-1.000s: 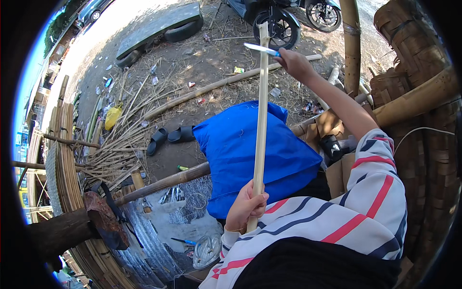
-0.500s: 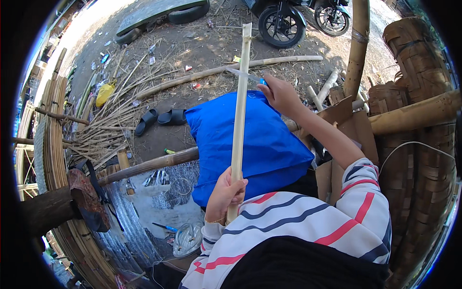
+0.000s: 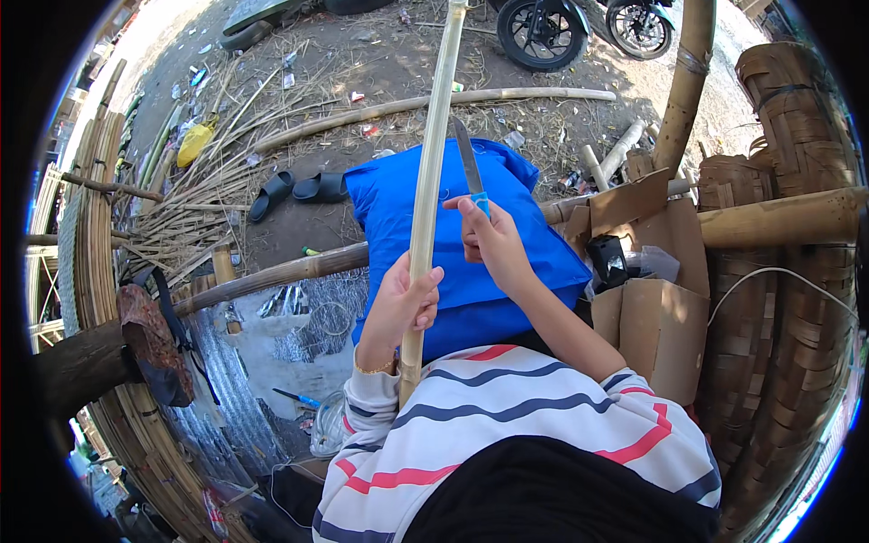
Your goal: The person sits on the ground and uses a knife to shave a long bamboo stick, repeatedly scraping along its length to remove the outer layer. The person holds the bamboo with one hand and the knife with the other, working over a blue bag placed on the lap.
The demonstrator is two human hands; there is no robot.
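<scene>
A long pale split bamboo strip (image 3: 429, 185) stands nearly upright before me, its lower end against my striped shirt. My left hand (image 3: 404, 303) is wrapped round its lower part. In my right hand (image 3: 493, 240) is a knife (image 3: 468, 158) with a blue handle, its blade pointing up and away, just right of the strip and apart from it. A blue cloth (image 3: 507, 281) lies across my lap beneath both hands.
A bamboo pole (image 3: 281, 279) crosses at the left, by a second blue-handled knife (image 3: 299, 398). Black sandals (image 3: 319, 188) and scattered bamboo strips (image 3: 199, 213) lie beyond. On the right are a cardboard box (image 3: 665, 317), a thick bamboo rail (image 3: 778, 219) and woven bamboo rolls (image 3: 806, 344).
My right hand has drawn the knife back from the strip's upper part toward me, and the blade now points up. My left hand has risen slightly, and the strip has shifted left and upward.
</scene>
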